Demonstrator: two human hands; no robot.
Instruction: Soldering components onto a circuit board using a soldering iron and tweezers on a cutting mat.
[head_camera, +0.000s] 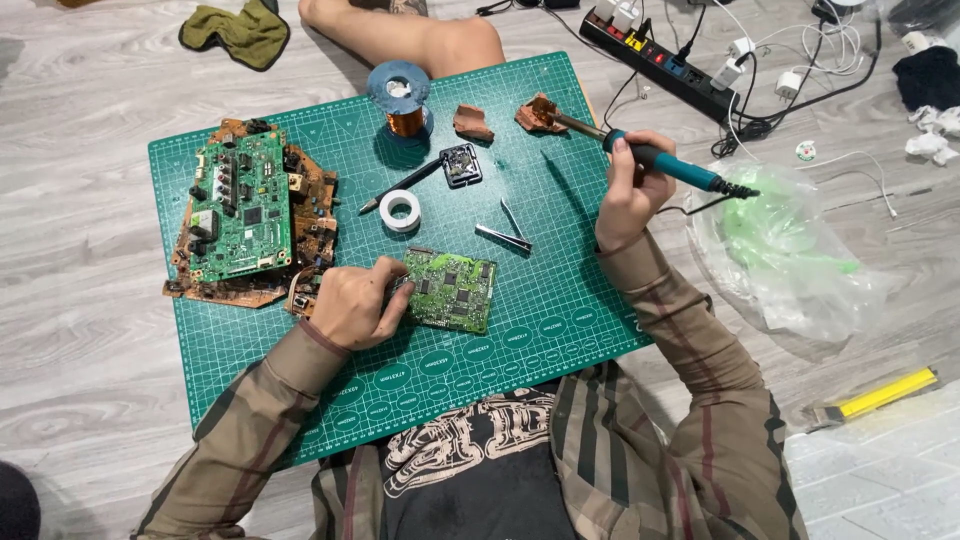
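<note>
Grey wood-look flooring runs under everything, and on it lies a green gridded cutting mat (560, 300) that serves as the landmark. Near the mat's front edge, about midway across, the person's left hand (352, 303) is curled closed against the left edge of a small green printed circuit board (452, 290), pinning it flat. At the mat's far right corner the right hand (628, 195) is wrapped around a teal-handled soldering iron (655, 160), its metal tip resting on a brown crumpled sponge-like scrap (538, 114).

My worry is the iron — its black cord (705, 205) trails off the mat's right edge beside a clear crinkled plastic bag with green contents (790, 250), and a hot tip swung that way could well melt it. A tug on the cord could also drag the tip across the mat or towards the person's bare knee (450, 40) just beyond the far edge. The small board is held at one edge only, so it might pivot under pressure. Silver metal tweezers (505, 232) lie just beyond the board, easily knocked by a sleeve.

Whether the iron is hot I cannot tell. The left fingertips are tucked under, so what exactly they pinch is hidden. At the mat's left side a larger green circuit board (240, 205) covers a stack of brown boards (315, 215) — how many is unclear. Off the far right corner, the black power strip (660, 55) is cut by the frame.
</note>
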